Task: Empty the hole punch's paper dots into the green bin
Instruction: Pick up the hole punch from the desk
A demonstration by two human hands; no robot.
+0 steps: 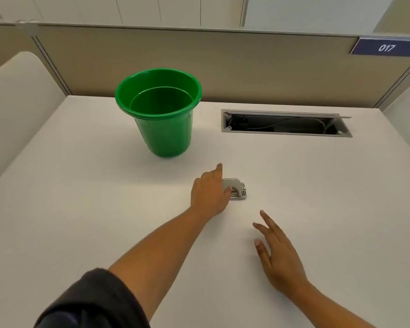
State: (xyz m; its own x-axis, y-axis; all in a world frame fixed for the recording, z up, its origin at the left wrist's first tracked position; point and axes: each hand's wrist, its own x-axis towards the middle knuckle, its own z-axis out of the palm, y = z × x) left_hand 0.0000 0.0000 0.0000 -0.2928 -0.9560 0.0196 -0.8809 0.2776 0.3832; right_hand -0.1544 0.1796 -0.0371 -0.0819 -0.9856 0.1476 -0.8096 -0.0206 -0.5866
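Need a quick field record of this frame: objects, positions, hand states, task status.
hole punch: silver, flat on the desk, near the middle
green bin: upright, beyond the hole punch and to its left, apart from it; no paper dots visible inside
left hand: at the hole punch's left end, thumb touching it, fingers spread, not closed around it
right hand: open, low over the desk, nearer than the hole punch, holding nothing
cable slot: open recess in the desk, far right
desk: white
status: hole punch not yet lifted
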